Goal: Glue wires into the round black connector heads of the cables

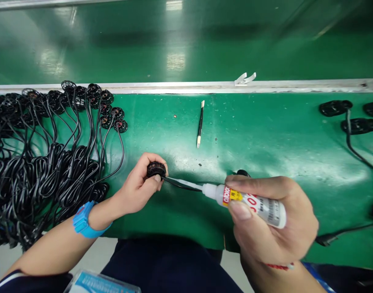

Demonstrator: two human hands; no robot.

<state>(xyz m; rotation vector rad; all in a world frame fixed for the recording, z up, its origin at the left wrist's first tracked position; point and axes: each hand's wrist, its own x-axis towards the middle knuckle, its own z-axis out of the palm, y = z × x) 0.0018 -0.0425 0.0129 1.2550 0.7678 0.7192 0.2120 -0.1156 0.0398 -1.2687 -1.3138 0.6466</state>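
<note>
My left hand [143, 183], with a blue band at the wrist, pinches a round black part [156, 168] between thumb and fingers. A black cable [182, 186] runs from that part toward the right, passing behind the bottle. My right hand [275, 219] is closed around a small white glue bottle [250, 203] with red and yellow print. The bottle lies nearly level, and its long thin nozzle reaches left to the edge of the black part by my left thumb. Whether any liquid comes out is too small to tell.
Many black cables [58, 171] with round parts are heaped at the left. A black pen-like tool [200, 124] lies mid-table. Black cabled parts [334, 108] lie at the right. A metal rail [174, 88] with a white clip [245, 79] crosses behind.
</note>
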